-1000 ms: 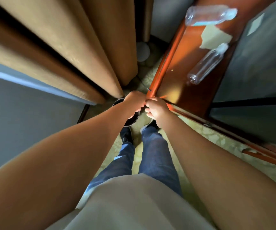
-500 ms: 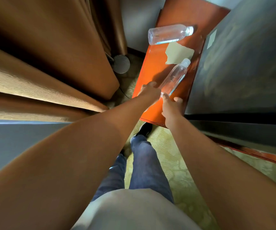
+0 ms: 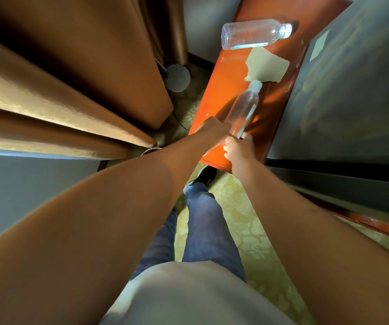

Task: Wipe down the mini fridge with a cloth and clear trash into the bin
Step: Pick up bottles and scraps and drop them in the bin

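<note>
A clear plastic bottle [image 3: 243,109] lies on the orange-red wooden top [image 3: 221,90], its white cap pointing away toward a beige cloth [image 3: 267,66]. My left hand [image 3: 212,130] touches the left side of the bottle's base; its fingers are hidden behind the back of the hand. My right hand [image 3: 238,148] is at the base too, thumb and curled fingers closing on the bottle's end. A second, larger clear bottle [image 3: 254,34] lies crosswise at the far end. Only the dark rim of the bin [image 3: 150,150] shows on the floor, under my left forearm.
Heavy brown curtains [image 3: 83,78] hang close on the left. A dark grey panel [image 3: 352,90] stands along the right of the wooden top. A round grey disc [image 3: 178,77] sits on the patterned carpet. My legs and shoes stand below the wooden top's near edge.
Both hands rose from above the bin on the floor to the wooden top and reached the near bottle's base. The right hand's spread fingers have since closed at the bottle's end.
</note>
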{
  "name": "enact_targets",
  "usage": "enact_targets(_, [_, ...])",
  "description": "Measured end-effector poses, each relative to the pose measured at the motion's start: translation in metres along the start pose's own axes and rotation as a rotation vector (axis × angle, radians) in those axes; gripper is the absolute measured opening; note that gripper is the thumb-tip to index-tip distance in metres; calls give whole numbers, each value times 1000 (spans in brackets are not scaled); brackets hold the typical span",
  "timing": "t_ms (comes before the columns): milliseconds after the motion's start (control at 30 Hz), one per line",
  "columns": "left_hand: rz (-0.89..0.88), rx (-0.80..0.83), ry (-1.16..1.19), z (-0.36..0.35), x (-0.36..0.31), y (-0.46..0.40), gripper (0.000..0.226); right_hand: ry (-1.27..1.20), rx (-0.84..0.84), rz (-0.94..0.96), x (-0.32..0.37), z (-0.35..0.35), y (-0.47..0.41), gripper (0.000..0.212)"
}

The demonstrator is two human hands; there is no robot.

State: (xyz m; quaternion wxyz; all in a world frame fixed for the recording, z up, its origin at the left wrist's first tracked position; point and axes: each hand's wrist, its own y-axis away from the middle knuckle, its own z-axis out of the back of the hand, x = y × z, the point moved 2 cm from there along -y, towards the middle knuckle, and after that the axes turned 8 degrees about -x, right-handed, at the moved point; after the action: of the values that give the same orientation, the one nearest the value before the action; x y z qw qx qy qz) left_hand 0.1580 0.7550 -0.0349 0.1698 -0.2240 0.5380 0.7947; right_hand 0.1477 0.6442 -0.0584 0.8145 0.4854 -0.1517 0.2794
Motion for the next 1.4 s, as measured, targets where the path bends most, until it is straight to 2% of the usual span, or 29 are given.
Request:
enact_targets(67, [-112, 57, -228, 14, 10, 7, 41, -54, 65, -55, -11, -10, 15, 62])
enact_targets(100, [-92, 100, -241, 21, 18, 10, 42, -72, 97, -58, -17, -18, 21, 65])
enact_targets(300, [-60, 54, -183, 84, 77, 11, 50, 23, 223, 81, -41, -70, 59, 57])
enact_targets(433, [43, -2, -49, 122, 118, 14, 44, 54, 331, 141, -60, -107, 92, 44])
enact_targets(567, [174, -72, -130, 143, 166, 18, 46, 154, 391, 104, -94, -138, 112, 50])
enact_targets(633, [301, -117, -115, 145, 195, 14, 49, 206, 410, 63, -117, -150, 115, 54])
enact_targets(733, [375, -96, -78, 141, 236, 10, 45, 305, 410, 7, -150, -160, 113, 60])
enact_targets(833, [297, -11, -45, 131, 275, 5, 42, 394, 417, -57, -185, -167, 102, 59])
enact_targets(933, [319, 33, -38, 119, 305, 3, 41, 484, 421, -125, -214, -169, 89, 47])
enact_targets(1133, [358, 31, 13, 105, 335, -10, 39, 519, 415, -194, -243, -180, 71, 36])
enact_targets(1200, [365, 16, 13, 107, 335, -15, 32, 503, 433, -169, -243, -187, 69, 30])
enact_targets(1267, [347, -7, -47, 111, 333, -23, 26, 522, 434, -94, -238, -196, 69, 28])
enact_targets(1400, [140, -23, -284, 120, 325, -36, 37, 522, 471, -44, -228, -208, 80, 18])
